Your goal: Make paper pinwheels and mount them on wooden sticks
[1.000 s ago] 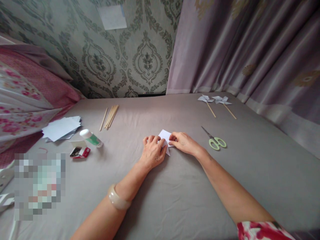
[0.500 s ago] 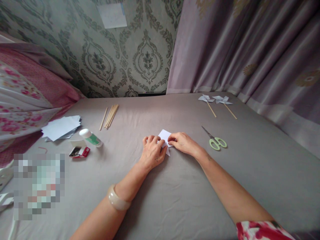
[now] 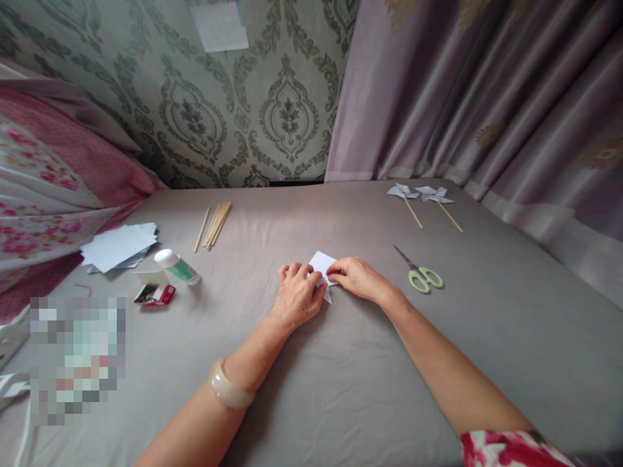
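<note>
A small piece of white paper (image 3: 318, 261) lies on the grey cloth between my hands, partly covered by them. My left hand (image 3: 298, 295) presses on its left side, with thumb and fingers closed on the paper near its middle. From the right, my right hand (image 3: 359, 277) pinches the paper between thumb and forefinger. A pointed corner of the paper sticks out below my left thumb. What lies under the fingertips is hidden. Green-handled scissors (image 3: 421, 275) rest to the right of my right hand.
Two paper pinwheels on sticks (image 3: 433, 194) lie at the back right. To the left are several wooden sticks (image 3: 217, 225), a glue stick (image 3: 179, 267), a small open red box (image 3: 156, 293) and a paper stack (image 3: 119, 246). White cables (image 3: 14, 386) run along the left edge.
Almost nothing differs. Both hands stay on the paper in the same grip, and the camera's view has shifted very slightly.
</note>
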Motion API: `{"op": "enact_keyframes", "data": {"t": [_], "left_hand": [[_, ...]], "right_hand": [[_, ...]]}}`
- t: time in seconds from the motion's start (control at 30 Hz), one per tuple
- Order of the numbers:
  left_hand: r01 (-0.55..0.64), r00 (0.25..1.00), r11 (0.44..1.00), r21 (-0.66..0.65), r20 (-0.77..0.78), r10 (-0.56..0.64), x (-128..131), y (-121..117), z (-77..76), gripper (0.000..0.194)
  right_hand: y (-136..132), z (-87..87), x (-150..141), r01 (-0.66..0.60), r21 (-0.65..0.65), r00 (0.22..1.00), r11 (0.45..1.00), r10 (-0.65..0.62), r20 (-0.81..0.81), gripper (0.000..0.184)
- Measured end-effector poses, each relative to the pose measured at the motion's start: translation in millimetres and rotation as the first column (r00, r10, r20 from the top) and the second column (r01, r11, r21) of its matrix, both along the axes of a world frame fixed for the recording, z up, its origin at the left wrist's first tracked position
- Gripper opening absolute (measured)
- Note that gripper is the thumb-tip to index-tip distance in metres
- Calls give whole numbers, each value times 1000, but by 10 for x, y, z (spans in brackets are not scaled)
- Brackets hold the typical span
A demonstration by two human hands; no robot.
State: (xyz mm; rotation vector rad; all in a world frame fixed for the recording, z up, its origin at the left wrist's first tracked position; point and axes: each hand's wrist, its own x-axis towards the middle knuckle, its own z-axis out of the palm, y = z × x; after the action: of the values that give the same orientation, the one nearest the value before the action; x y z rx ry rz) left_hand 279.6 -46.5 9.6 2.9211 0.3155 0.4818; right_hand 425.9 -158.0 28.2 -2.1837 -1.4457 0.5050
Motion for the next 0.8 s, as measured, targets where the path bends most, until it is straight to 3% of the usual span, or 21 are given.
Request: {"op": "enact_keyframes", "data": {"t": [0.4,0.63,0.8], "left_hand": [[6,1000,1000,-8,-2,-7,-2,-5,13,27],[-2,1000,1000,-19,21,2,-1,-4,-5,27],[-19,999,998,-66,50,22,-4,-10,17,28]], "right_hand": [[-4,48,-51,-8,-33,998,999,11,64,22],[-19,169,-159,37,-176,967,984,9,255,28],[39,299,-136,-1,-261,951,965,82,298,29]]}}
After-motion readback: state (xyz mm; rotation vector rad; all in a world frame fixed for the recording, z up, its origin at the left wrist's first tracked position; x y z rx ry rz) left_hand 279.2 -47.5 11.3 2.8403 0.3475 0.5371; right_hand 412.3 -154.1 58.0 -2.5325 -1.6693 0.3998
